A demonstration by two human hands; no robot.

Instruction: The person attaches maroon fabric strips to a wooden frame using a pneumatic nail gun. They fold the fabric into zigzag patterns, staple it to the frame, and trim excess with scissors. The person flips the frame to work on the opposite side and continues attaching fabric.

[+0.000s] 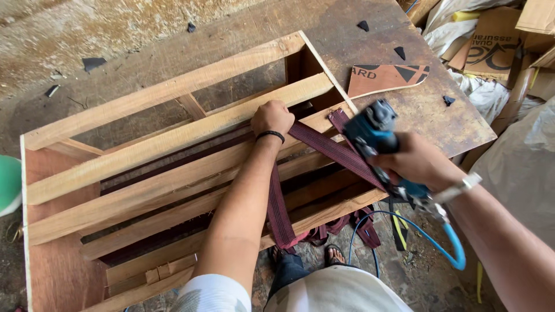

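Plywood workbench carries a slatted wooden frame, the biggest thing here, with dark red webbing strap stretched across its slats and hanging over the near edge. The left hand is closed into a fist, pinning the strap on a slat near the frame's far right corner. The right hand is wrapped around a blue pneumatic stapler, its nose over the strap just right of the fist. With the two so near, a slip could drive a fastener toward the knuckles. If the fist eases, the strap could slacken and be fixed loose or askew. The blue air hose loops below the bench edge and could snag, jerking the tool off line.
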